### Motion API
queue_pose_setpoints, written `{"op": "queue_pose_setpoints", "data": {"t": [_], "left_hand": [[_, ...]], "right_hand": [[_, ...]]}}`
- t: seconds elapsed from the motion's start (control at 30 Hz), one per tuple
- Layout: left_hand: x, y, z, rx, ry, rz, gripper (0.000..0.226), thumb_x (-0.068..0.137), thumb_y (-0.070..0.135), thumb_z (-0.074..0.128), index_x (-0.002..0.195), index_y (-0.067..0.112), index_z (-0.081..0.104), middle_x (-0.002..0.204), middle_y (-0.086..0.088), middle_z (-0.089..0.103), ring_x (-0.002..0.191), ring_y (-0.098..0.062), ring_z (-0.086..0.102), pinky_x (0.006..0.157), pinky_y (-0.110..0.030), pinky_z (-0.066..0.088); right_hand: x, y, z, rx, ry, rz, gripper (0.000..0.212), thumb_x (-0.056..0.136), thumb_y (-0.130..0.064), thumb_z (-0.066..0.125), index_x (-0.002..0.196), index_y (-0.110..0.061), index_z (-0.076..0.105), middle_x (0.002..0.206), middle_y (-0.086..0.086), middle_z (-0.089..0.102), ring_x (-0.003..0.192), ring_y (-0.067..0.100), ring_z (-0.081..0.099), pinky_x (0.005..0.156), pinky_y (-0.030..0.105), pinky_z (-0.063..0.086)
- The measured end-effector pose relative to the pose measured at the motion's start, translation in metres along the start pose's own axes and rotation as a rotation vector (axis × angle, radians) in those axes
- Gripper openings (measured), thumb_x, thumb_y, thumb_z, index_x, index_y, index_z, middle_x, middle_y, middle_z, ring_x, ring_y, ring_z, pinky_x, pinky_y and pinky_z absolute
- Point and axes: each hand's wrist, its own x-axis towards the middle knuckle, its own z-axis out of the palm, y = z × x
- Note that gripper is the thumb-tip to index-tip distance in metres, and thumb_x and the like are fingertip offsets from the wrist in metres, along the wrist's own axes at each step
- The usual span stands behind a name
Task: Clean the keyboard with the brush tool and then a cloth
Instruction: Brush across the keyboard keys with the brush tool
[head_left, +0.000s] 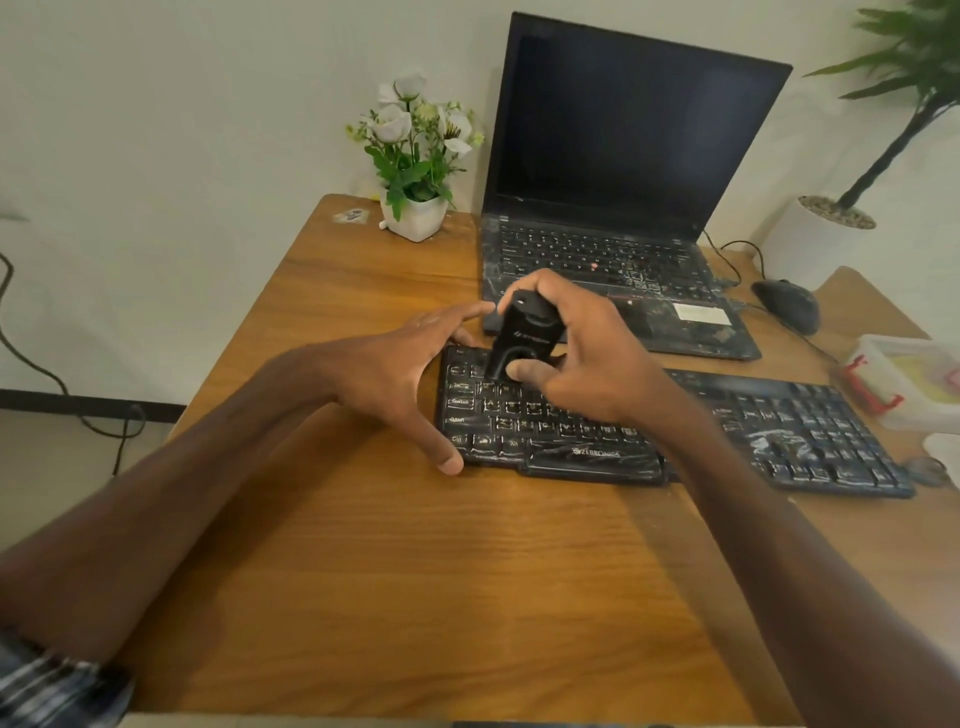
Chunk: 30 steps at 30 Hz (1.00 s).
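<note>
On desk (363, 571): one keyboard (675, 431), lying flat near the front of one laptop (618, 208). Over keyboard's left end, one black brush tool (524, 332), upright, lower end on the keys, gripped by right hand (576, 353). Left hand (400, 374) spread, fingers straight, thumb against keyboard's left front corner, holding nothing. Beyond: one mouse (789, 304), one flowerpot (415, 213), one clear box (904, 379). Cloth not identifiable.
</note>
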Motion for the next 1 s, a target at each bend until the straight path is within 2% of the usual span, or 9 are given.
{"op": "queue_pose_setpoints", "data": {"t": [0.17,0.27,0.33,0.43,0.57,0.7,0.8,0.87,1.0], "left_hand": [[-0.001,-0.003,0.001,-0.040,0.003,0.019,0.155,0.042,0.065,0.098,0.158,0.053,-0.003,0.161,0.029,0.014,0.148,-0.006,0.021,0.124,-0.045,0.031],[-0.001,-0.006,0.001,-0.080,-0.003,0.005,0.159,0.039,0.063,0.099,0.158,0.055,-0.006,0.162,0.025,0.015,0.150,-0.010,0.021,0.124,-0.047,0.031],[-0.001,-0.009,0.000,-0.095,-0.016,-0.003,0.160,0.039,0.062,0.098,0.157,0.056,-0.009,0.159,0.025,0.019,0.150,-0.010,0.020,0.126,-0.047,0.028],[0.001,-0.012,0.000,-0.102,-0.031,0.015,0.159,0.039,0.062,0.098,0.157,0.056,-0.008,0.155,0.024,0.027,0.150,-0.009,0.023,0.127,-0.047,0.025],[0.002,-0.016,0.000,-0.123,-0.032,0.027,0.159,0.038,0.064,0.099,0.157,0.058,-0.007,0.156,0.023,0.028,0.151,-0.010,0.024,0.127,-0.047,0.026],[0.005,-0.018,0.004,-0.180,-0.014,0.029,0.159,0.039,0.058,0.102,0.156,0.058,-0.004,0.157,0.022,0.029,0.150,-0.008,0.028,0.125,-0.044,0.031],[0.005,-0.018,0.005,-0.226,0.001,0.073,0.157,0.042,0.048,0.105,0.158,0.053,0.000,0.161,0.020,0.030,0.148,-0.006,0.033,0.122,-0.042,0.039],[0.005,-0.018,0.005,-0.235,-0.001,0.105,0.157,0.045,0.042,0.106,0.159,0.051,-0.002,0.162,0.021,0.029,0.149,-0.005,0.032,0.121,-0.040,0.040],[0.008,-0.022,0.007,-0.260,0.017,0.097,0.169,0.041,0.047,0.107,0.158,0.051,-0.016,0.166,0.015,0.023,0.153,-0.010,0.027,0.124,-0.044,0.035]], "right_hand": [[0.004,-0.011,0.035,0.126,0.236,-0.015,0.052,0.078,-0.005,0.082,0.120,-0.016,0.054,0.103,-0.006,0.065,0.097,0.006,0.067,0.073,0.028,0.061],[0.001,-0.015,0.026,0.235,0.413,0.064,0.051,0.080,-0.004,0.082,0.120,-0.018,0.054,0.104,-0.013,0.062,0.097,-0.008,0.064,0.073,0.011,0.055],[-0.001,-0.009,0.001,0.197,0.354,0.110,0.053,0.078,-0.006,0.084,0.120,-0.022,0.054,0.107,-0.014,0.062,0.100,-0.004,0.065,0.077,0.012,0.055],[-0.005,0.003,-0.030,0.042,0.116,0.094,0.056,0.076,-0.005,0.086,0.119,-0.023,0.056,0.110,-0.009,0.064,0.103,0.008,0.067,0.078,0.022,0.060],[-0.003,0.005,-0.030,-0.030,-0.071,0.105,0.055,0.076,-0.005,0.085,0.117,-0.029,0.056,0.109,-0.011,0.063,0.101,0.008,0.066,0.075,0.023,0.061],[0.010,-0.008,-0.005,-0.086,-0.105,0.040,0.054,0.077,-0.009,0.084,0.118,-0.027,0.055,0.108,-0.012,0.064,0.098,0.005,0.065,0.078,0.030,0.061],[0.019,-0.016,0.020,0.029,-0.050,-0.015,0.053,0.077,-0.008,0.083,0.118,-0.024,0.055,0.106,-0.009,0.065,0.097,0.006,0.066,0.078,0.028,0.060],[0.020,-0.017,0.035,0.103,0.045,-0.041,0.053,0.077,-0.007,0.083,0.120,-0.021,0.055,0.107,-0.006,0.065,0.100,0.006,0.066,0.078,0.024,0.059],[0.017,-0.015,0.018,0.235,0.188,0.108,0.057,0.079,-0.007,0.084,0.126,-0.020,0.055,0.113,-0.010,0.062,0.103,0.000,0.065,0.077,0.009,0.054]]}}
